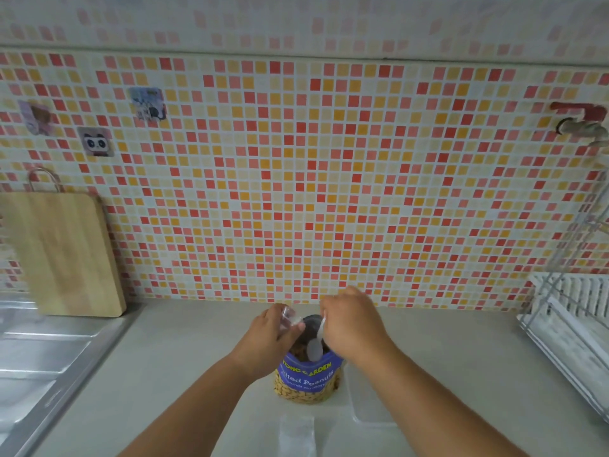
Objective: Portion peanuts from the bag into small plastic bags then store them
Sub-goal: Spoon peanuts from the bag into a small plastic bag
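A blue and clear peanut bag (308,379) stands open on the grey counter (158,384), with peanuts visible through its lower window. My left hand (268,336) is at the bag's left rim and pinches a small clear plastic bag (289,318) over the opening. My right hand (352,319) grips a white plastic spoon (315,346) whose bowl points down into the peanut bag's mouth. Nearer to me on the counter lie a clear lidded container (370,400) and a small pile of clear plastic bags (296,435).
A wooden cutting board (62,252) leans against the mosaic tile wall at the left, above a steel sink drainboard (43,364). A white dish rack (573,334) stands at the right edge. A tap (583,122) juts from the wall at upper right.
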The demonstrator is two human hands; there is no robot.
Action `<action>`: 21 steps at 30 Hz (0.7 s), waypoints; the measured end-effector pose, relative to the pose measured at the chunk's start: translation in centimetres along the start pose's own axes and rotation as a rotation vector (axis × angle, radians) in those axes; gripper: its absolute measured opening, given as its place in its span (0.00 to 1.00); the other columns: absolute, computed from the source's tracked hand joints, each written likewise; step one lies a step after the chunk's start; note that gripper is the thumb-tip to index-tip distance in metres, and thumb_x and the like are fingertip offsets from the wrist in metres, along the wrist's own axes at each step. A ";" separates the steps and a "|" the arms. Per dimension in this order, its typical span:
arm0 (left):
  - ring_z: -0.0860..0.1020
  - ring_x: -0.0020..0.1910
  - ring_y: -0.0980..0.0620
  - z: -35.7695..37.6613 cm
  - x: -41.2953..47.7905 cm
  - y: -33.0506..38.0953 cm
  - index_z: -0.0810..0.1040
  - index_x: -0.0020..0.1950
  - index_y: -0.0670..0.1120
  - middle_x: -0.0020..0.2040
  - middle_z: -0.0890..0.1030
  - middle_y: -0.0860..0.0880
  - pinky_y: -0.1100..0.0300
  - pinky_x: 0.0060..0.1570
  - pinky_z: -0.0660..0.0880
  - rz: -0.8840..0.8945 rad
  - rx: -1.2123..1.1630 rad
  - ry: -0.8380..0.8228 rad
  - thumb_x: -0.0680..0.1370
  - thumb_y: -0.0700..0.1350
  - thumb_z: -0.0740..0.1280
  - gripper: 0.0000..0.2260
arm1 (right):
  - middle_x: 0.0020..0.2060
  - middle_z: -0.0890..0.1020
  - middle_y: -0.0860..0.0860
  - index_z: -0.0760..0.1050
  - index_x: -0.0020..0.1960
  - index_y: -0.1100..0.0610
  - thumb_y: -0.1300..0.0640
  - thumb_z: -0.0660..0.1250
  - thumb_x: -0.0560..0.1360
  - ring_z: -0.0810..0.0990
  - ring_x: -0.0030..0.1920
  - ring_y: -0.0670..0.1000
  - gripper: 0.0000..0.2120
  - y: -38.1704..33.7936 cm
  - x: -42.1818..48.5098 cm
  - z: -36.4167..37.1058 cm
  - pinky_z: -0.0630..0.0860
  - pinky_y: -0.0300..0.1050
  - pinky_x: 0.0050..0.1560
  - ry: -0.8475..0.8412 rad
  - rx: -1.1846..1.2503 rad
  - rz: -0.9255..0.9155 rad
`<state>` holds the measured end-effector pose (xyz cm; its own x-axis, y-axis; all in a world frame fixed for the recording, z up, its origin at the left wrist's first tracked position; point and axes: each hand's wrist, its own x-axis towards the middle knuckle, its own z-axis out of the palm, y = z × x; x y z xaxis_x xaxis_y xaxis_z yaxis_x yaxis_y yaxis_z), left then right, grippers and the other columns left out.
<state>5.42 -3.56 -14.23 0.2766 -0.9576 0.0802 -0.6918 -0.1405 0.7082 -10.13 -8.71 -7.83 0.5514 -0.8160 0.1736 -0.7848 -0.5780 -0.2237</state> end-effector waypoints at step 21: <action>0.77 0.52 0.51 -2.0 -0.3 -1.1 0.67 0.67 0.48 0.60 0.75 0.48 0.60 0.49 0.73 -0.044 -0.005 0.012 0.78 0.58 0.59 0.22 | 0.31 0.67 0.49 0.68 0.35 0.56 0.60 0.57 0.77 0.68 0.34 0.48 0.13 4.9 3.0 2.9 0.66 0.38 0.42 -0.558 0.136 0.591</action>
<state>7.41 -2.59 -13.59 0.3146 -0.9475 0.0574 -0.6757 -0.1811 0.7146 -11.45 -14.00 -11.22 0.1456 -0.8515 -0.5038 -0.9683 -0.0180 -0.2493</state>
